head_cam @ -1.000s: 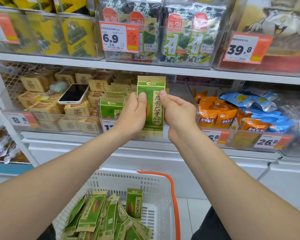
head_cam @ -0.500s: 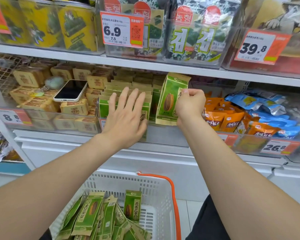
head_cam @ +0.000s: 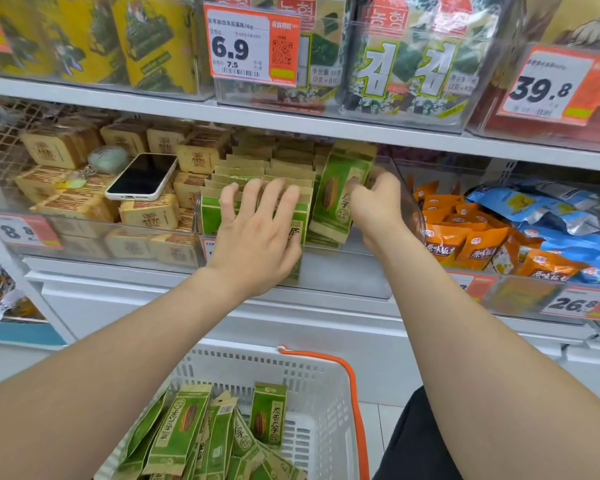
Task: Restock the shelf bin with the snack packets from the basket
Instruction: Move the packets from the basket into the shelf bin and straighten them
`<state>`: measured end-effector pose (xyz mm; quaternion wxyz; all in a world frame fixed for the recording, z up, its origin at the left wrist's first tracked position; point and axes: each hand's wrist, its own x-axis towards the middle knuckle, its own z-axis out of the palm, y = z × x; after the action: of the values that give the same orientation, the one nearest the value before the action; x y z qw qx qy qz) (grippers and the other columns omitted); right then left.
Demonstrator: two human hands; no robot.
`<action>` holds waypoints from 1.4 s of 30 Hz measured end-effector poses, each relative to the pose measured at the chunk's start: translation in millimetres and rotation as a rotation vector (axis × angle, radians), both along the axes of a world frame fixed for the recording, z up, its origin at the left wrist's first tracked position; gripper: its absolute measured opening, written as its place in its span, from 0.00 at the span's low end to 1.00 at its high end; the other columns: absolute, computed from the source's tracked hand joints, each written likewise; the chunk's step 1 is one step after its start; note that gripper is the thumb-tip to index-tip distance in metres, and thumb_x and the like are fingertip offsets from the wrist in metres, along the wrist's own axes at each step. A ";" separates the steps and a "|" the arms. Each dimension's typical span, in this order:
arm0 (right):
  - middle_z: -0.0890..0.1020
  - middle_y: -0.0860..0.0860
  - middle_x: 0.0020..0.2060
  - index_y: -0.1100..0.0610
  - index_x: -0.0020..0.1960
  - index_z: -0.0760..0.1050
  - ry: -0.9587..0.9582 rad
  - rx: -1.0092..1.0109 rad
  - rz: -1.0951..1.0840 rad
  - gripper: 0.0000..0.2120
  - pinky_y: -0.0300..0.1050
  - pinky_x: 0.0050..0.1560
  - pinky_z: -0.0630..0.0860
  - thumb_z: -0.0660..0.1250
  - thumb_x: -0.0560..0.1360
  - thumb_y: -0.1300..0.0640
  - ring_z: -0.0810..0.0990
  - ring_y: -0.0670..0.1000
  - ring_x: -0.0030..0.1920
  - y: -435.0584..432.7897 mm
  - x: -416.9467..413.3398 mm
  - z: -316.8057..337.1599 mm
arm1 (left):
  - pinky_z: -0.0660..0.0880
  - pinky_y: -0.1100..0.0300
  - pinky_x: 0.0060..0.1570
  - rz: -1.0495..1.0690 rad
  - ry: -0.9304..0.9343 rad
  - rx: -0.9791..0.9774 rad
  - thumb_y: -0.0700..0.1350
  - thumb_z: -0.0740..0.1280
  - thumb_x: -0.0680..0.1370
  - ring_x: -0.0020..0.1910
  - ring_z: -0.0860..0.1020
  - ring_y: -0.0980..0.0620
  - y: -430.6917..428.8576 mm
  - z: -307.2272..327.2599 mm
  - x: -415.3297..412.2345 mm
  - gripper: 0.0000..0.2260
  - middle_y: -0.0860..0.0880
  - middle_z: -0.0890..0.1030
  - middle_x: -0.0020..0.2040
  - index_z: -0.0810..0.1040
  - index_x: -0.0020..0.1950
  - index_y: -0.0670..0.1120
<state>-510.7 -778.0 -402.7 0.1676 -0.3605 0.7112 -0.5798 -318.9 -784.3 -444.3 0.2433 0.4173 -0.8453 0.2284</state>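
Head view: the row of packets is pressed by the left hand, fingers straight — a tilted packet is pinched by the right hand inside the bin.

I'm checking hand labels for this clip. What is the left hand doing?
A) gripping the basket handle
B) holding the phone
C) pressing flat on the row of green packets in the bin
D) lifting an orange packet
C: the left hand has straight fingers lying against the row of green packets in the shelf bin.
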 end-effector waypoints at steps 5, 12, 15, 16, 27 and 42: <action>0.75 0.59 0.66 0.56 0.63 0.75 0.312 0.320 -0.037 0.15 0.50 0.58 0.72 0.70 0.77 0.60 0.73 0.63 0.65 4.2 1.3 -9.2 | 0.59 0.37 0.71 0.010 -0.002 0.004 0.57 0.60 0.79 0.71 0.68 0.38 0.9 -0.1 -0.3 0.28 0.44 0.70 0.74 0.67 0.76 0.46; 0.76 0.61 0.65 0.61 0.71 0.61 0.285 0.446 0.103 0.32 0.56 0.63 0.79 0.76 0.74 0.62 0.79 0.63 0.64 6.8 5.5 -13.5 | 0.56 0.37 0.73 0.000 -0.003 0.027 0.57 0.59 0.80 0.74 0.67 0.39 2.3 -1.6 0.9 0.28 0.44 0.69 0.76 0.66 0.78 0.46; 0.76 0.61 0.63 0.60 0.68 0.63 0.292 0.361 0.047 0.29 0.56 0.60 0.80 0.75 0.74 0.63 0.79 0.64 0.62 6.3 6.6 -12.1 | 0.54 0.36 0.76 -0.019 0.003 0.062 0.56 0.59 0.80 0.79 0.62 0.38 4.3 -0.9 2.9 0.31 0.44 0.66 0.79 0.62 0.81 0.45; 0.76 0.62 0.64 0.61 0.71 0.61 0.308 0.361 0.042 0.32 0.55 0.60 0.79 0.75 0.74 0.63 0.79 0.64 0.63 5.7 6.8 -12.2 | 0.53 0.36 0.76 -0.028 0.007 0.073 0.56 0.59 0.80 0.81 0.60 0.39 5.6 -0.4 4.0 0.32 0.44 0.64 0.81 0.61 0.82 0.45; 0.80 0.58 0.60 0.59 0.63 0.74 0.457 0.562 0.043 0.19 0.50 0.50 0.75 0.71 0.77 0.50 0.80 0.63 0.60 30.7 17.9 -1.3 | 0.67 0.43 0.58 -0.340 -0.042 -0.129 0.43 0.65 0.74 0.60 0.73 0.37 31.9 5.7 20.0 0.11 0.43 0.77 0.58 0.77 0.56 0.45; 0.75 0.57 0.46 0.56 0.48 0.70 0.971 0.672 0.588 0.05 0.50 0.44 0.71 0.66 0.79 0.57 0.79 0.63 0.50 121.4 119.0 -32.0 | 0.77 0.50 0.52 -0.131 -0.587 0.873 0.48 0.58 0.85 0.51 0.79 0.42 33.3 -89.2 46.0 0.11 0.47 0.81 0.55 0.78 0.56 0.46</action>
<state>-391.7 -656.6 -434.7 0.0826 -0.6883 0.7202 -0.0281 -272.9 -751.0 -533.5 -0.1863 0.3446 -0.9186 -0.0533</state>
